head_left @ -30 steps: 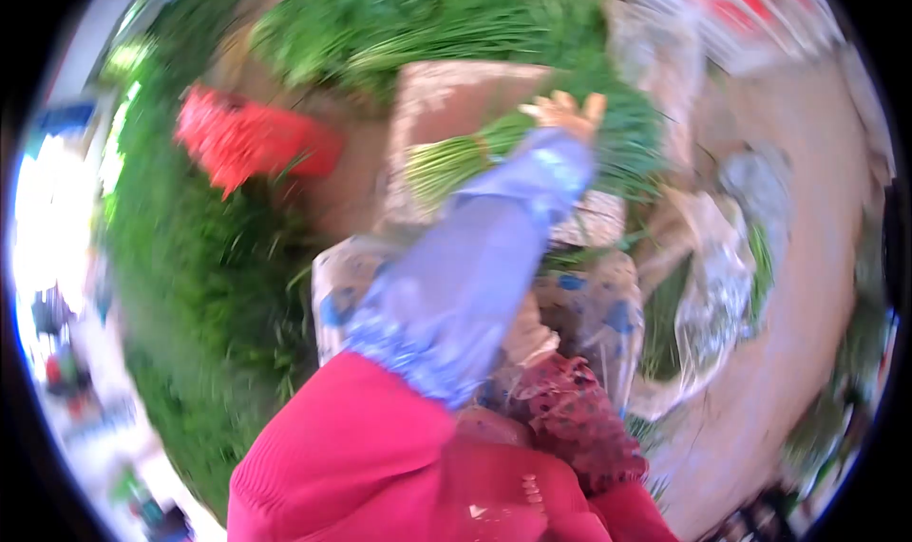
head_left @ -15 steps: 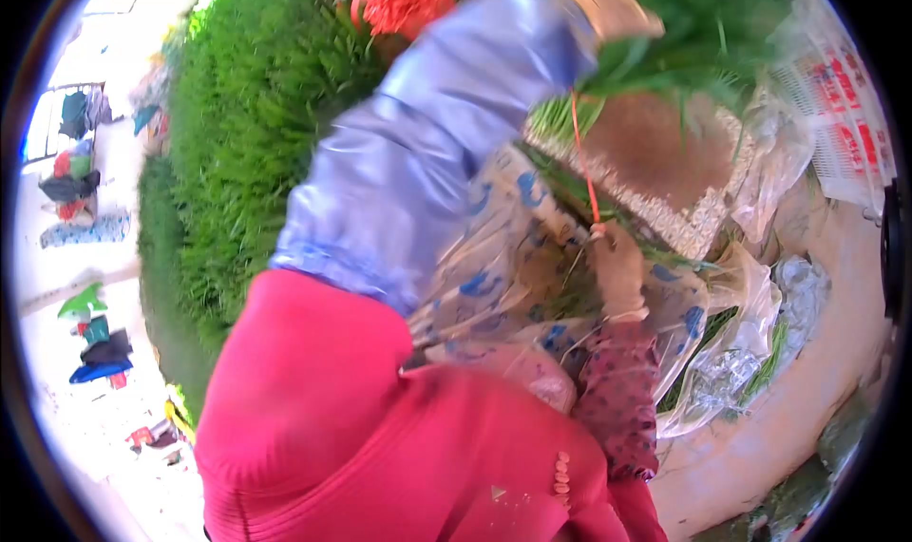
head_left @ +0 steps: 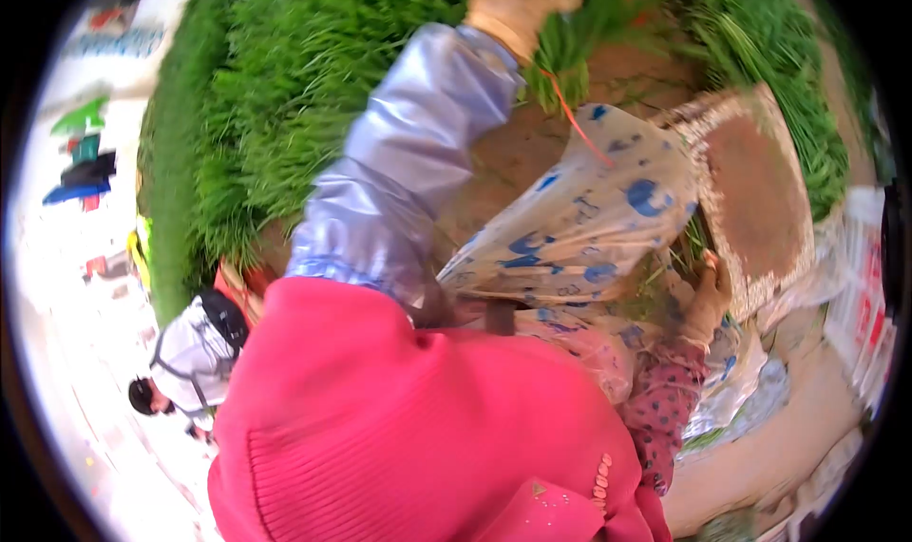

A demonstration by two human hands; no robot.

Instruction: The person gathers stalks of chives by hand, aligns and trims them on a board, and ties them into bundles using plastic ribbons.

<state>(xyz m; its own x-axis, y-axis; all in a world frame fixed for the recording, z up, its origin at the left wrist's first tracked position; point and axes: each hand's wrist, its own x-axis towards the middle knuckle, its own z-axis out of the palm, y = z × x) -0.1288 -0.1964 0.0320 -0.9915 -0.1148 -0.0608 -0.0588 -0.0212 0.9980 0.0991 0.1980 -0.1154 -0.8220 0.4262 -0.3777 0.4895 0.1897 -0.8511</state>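
Note:
My left hand (head_left: 513, 15), in a pale glove below a shiny blue sleeve, is at the top with its fingers closed on a bunch of green stalks (head_left: 570, 53), partly blurred. From the bunch hangs a thin red-orange string (head_left: 581, 129), its loose end over a clear plastic sheet with blue prints (head_left: 608, 200). My right hand (head_left: 705, 300), below a pink dotted sleeve, has its fingers curled beside a brown-topped block (head_left: 760, 195) with a white, crumbly edge. What the right fingers hold, if anything, is too small to make out.
Dense green stalks (head_left: 304, 95) stand along the left and top. More cut greens (head_left: 760, 76) lie at upper right. A white and red crate or bag (head_left: 860, 304) is at the right edge. A person (head_left: 195, 357) is at the left, near clothing (head_left: 90, 176) farther off.
My left hand has moved left with the bunch. The string, earlier stretched to my right hand, now hangs loose from the bunch. The right hand is lower right; the whole view has shifted.

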